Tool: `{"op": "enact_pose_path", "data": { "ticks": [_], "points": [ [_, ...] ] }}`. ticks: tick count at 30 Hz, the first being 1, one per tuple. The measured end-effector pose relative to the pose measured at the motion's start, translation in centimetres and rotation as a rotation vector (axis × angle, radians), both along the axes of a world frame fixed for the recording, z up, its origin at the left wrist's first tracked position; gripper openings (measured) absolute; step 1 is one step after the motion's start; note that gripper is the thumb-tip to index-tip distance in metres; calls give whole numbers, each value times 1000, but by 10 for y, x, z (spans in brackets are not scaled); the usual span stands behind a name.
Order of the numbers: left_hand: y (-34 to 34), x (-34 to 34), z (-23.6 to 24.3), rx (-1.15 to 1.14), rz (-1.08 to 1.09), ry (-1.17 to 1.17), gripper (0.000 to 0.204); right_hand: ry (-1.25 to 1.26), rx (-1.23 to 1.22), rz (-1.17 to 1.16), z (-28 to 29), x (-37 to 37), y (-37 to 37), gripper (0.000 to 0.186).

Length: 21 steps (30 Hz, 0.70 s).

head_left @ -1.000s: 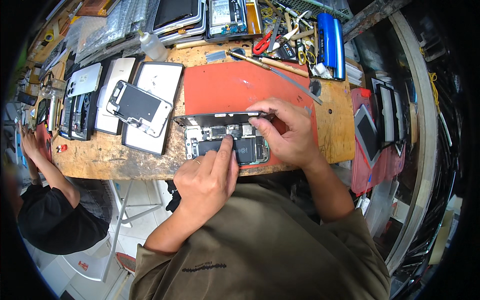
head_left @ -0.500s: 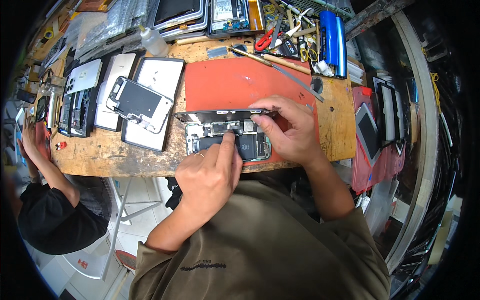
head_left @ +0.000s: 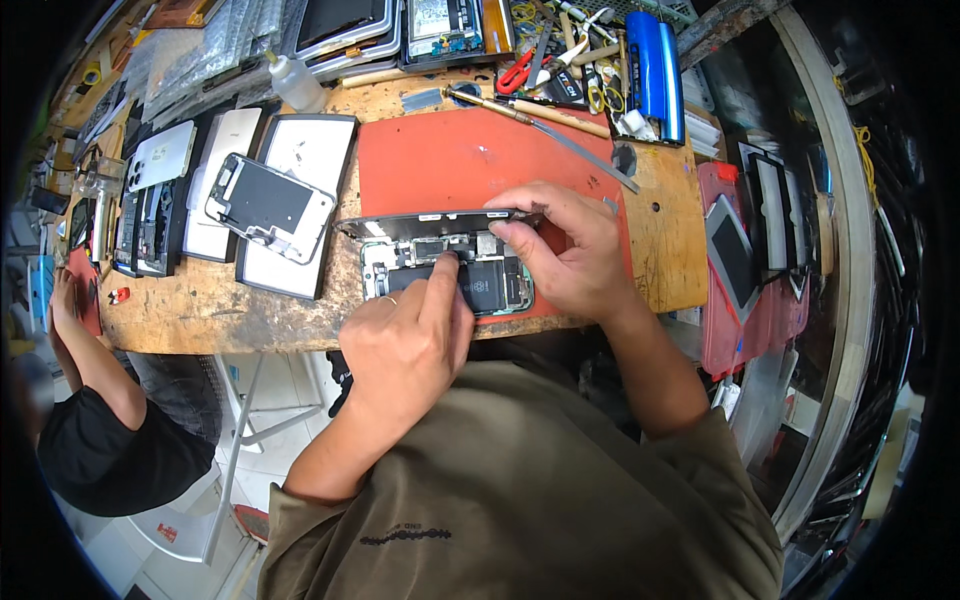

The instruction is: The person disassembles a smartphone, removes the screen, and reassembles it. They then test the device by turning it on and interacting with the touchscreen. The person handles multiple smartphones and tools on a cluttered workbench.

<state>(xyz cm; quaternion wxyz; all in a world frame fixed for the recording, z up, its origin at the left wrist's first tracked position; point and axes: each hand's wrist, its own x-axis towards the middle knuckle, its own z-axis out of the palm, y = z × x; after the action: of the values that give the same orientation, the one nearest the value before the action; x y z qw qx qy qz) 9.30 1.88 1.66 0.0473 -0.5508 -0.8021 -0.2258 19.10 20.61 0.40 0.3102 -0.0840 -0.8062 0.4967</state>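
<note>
1. At the near edge of the counter [head_left: 230, 325], centre: opened phone [head_left: 485, 261], lying on the red mat [head_left: 430, 160], inner parts exposed; screen panel [head_left: 410, 229] standing nearly upright along its far side.
2. Right hand [head_left: 568, 250]: fingers narrow, thumb and forefinger pinching the screen panel's right end; hold unchanged.
3. Left hand [head_left: 405, 328]: forefinger extended, tip still on the inner parts, just beyond the dark battery [head_left: 490, 290]; other fingers curled, whether around anything cannot be told.
4. Far left: co-worker's hand [head_left: 65, 299], fingertips lower than a moment earlier.
5. Bearing on the work: apparently slight; touching inside continues, screen panel kept clear.
</note>
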Motion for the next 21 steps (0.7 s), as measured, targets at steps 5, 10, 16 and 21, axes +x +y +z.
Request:
{"op": "enact_pose_path", "data": {
  "ticks": [5,10,16,21],
  "points": [
    [1,-3,7,-29,1,-24,33,-18,-31,4,3,0,-1,19],
    [-2,-2,2,-5,-4,-34,31,-4,7,25,3,1,0,21],
    [-2,-5,-11,202,-5,-16,32,-20,-10,12,3,2,0,19],
    [-3,-1,-6,124,40,-57,30,7,4,43,3,0,1,21]
  ]
}}
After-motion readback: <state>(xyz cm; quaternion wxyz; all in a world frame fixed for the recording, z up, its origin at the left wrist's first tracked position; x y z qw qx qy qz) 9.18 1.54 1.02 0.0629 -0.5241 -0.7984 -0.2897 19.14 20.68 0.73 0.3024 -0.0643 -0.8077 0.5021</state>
